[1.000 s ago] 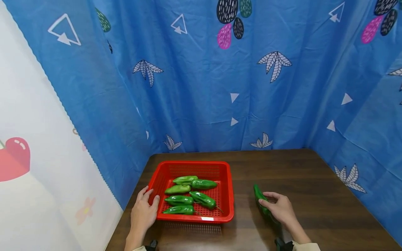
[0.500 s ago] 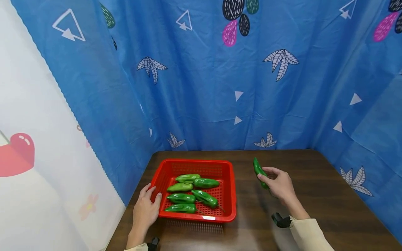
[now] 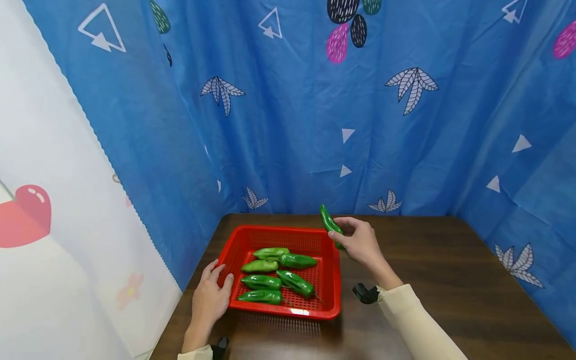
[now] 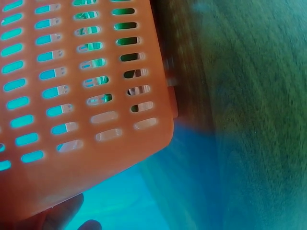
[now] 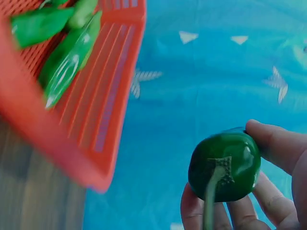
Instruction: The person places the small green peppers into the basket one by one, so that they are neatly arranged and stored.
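Note:
A green pepper is pinched between the thumb and fingers of my right hand, above the right rim of the red basket. Its stem end faces the camera in the right wrist view, and its pointed tip leans up and left in the head view. My left hand holds the basket's left rim near the front corner. In the left wrist view, the slotted basket wall hides most of that hand, leaving fingertips past the rim. Several green peppers lie inside the basket.
The dark wooden table extends to the right of the basket. A blue patterned curtain hangs behind and at the right, with a white cloth at the left. Black wrist straps and light sleeves show at both arms.
My right hand has lifted the pepper off the table and carried it left to the basket's right rim. My left hand stays at the basket, and the head view has shifted slightly.

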### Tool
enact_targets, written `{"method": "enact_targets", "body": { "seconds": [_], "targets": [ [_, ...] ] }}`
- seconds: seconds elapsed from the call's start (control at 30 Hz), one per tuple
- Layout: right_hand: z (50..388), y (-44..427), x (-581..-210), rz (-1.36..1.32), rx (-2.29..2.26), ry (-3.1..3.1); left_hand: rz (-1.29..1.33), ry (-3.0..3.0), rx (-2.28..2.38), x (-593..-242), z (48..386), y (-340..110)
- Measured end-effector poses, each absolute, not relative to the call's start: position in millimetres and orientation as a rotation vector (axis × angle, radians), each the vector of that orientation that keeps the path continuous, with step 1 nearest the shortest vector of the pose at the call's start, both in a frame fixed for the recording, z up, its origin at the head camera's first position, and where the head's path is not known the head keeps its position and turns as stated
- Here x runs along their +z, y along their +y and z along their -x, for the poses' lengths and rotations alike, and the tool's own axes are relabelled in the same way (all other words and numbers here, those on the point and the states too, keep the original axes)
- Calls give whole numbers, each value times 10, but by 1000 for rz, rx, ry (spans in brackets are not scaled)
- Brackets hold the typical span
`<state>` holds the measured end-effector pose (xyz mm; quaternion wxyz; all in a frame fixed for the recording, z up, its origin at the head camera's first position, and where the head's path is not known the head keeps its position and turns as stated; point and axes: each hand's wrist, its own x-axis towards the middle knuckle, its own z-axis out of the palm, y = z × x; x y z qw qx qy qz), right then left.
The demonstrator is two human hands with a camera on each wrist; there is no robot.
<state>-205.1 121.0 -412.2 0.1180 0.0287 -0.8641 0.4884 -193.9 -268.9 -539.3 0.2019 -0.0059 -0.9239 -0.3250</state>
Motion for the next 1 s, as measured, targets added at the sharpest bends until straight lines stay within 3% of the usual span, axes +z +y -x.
{"method": "enact_targets", "body": {
  "seconds": [0.43, 1.0],
  "targets": [
    [2351, 593, -4322, -206, 1498, -2610, 20, -2611, -931, -5340, 1946, -2676],
    [2455, 327, -4809, -500, 1317, -2914, 0, -2611, -934, -5365, 1941, -2689]
  ]
}}
